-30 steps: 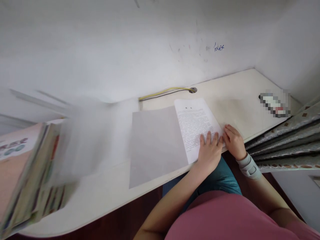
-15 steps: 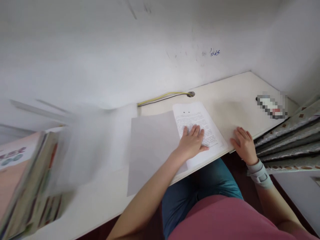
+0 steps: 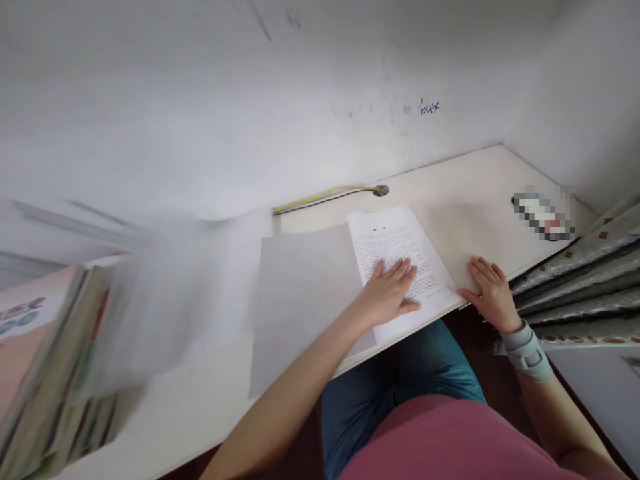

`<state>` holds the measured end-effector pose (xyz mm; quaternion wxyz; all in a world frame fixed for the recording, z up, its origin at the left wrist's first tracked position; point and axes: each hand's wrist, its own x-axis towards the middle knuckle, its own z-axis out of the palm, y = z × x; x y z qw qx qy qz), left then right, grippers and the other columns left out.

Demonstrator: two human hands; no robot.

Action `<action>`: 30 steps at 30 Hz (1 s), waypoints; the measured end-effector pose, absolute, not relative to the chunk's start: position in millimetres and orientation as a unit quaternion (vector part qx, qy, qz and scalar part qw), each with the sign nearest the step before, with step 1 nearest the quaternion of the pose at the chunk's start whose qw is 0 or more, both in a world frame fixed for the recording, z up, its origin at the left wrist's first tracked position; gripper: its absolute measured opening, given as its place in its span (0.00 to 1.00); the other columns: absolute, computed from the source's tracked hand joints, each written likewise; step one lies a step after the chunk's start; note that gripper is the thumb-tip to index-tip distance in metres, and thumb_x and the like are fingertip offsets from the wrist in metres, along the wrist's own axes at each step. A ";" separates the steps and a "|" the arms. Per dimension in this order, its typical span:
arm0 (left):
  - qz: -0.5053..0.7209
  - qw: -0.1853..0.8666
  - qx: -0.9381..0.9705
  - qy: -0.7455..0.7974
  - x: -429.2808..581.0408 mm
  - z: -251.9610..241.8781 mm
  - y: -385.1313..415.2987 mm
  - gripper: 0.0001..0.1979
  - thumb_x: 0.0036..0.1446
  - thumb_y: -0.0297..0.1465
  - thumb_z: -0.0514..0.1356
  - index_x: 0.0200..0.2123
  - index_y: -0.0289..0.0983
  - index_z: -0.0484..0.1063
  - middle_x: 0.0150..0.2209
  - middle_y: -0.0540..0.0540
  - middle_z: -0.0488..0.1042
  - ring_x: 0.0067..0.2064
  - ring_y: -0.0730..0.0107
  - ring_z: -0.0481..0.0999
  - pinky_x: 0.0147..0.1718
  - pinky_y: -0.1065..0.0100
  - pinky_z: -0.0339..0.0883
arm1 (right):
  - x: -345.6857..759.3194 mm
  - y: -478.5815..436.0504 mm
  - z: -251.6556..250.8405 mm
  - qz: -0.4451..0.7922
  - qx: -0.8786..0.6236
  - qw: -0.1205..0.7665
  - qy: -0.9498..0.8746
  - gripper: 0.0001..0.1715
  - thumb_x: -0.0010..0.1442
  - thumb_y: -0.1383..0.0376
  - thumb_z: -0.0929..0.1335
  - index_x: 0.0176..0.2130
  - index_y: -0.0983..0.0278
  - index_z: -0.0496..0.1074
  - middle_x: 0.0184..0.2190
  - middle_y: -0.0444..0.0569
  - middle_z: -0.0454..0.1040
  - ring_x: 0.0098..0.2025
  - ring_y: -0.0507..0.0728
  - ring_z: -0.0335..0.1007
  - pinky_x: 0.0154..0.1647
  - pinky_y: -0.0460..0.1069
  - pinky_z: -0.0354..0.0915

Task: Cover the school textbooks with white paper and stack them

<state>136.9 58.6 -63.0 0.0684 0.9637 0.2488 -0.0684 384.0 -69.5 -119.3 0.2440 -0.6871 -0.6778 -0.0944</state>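
Note:
An open book (image 3: 385, 243) lies on the white desk (image 3: 435, 190), its right side a printed page of dense text. On its left spreads a plain grey cover or blank sheet (image 3: 305, 287). My left hand (image 3: 393, 290) rests flat across the lower printed text, fingers spread. At the page's lower right corner is my right hand (image 3: 490, 293), its thumb stretched to the corner and its other fingers lying on the desk top. A grey wrist brace (image 3: 527, 350) wraps my right wrist.
Books (image 3: 60, 347) stand at the left, partly blurred. A phone-like object (image 3: 543, 217), pixelated, lies at the right. Yellow and black cables (image 3: 325, 195) run along the wall to a round hole (image 3: 381, 191). A patterned curtain (image 3: 580, 287) hangs beside the desk's right edge.
My left hand has slid slightly right and down over the page. My right thumb has moved out to the page's lower corner. The book stays open.

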 end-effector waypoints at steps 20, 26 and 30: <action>-0.065 0.073 0.967 0.236 151.4 -55.0 66.4 0.37 0.61 0.50 0.48 0.66 0.33 0.48 0.67 0.36 0.47 0.69 0.56 0.44 0.64 0.49 0.36 | 396.7 -68.7 -114.5 -0.074 -0.664 0.250 -0.701 0.29 0.63 0.53 0.62 0.57 0.68 0.65 0.56 0.61 0.69 0.60 0.64 0.62 0.58 0.62 0.60; -0.065 0.053 0.950 0.300 147.2 -53.7 65.5 0.43 0.57 0.55 0.48 0.66 0.31 0.48 0.67 0.31 0.45 0.69 0.46 0.41 0.61 0.36 0.34 | 439.3 -22.9 -94.1 -0.051 -0.663 0.201 -0.719 0.24 0.65 0.61 0.59 0.58 0.65 0.65 0.59 0.59 0.65 0.62 0.64 0.59 0.58 0.63 0.59; -0.079 0.083 0.952 0.284 154.6 -59.4 71.5 0.43 0.57 0.55 0.48 0.66 0.33 0.48 0.68 0.32 0.44 0.68 0.46 0.43 0.60 0.34 0.32 | 447.0 10.7 -89.2 0.018 -0.640 0.124 -0.758 0.25 0.65 0.59 0.60 0.59 0.60 0.64 0.62 0.54 0.61 0.64 0.66 0.55 0.59 0.67 0.55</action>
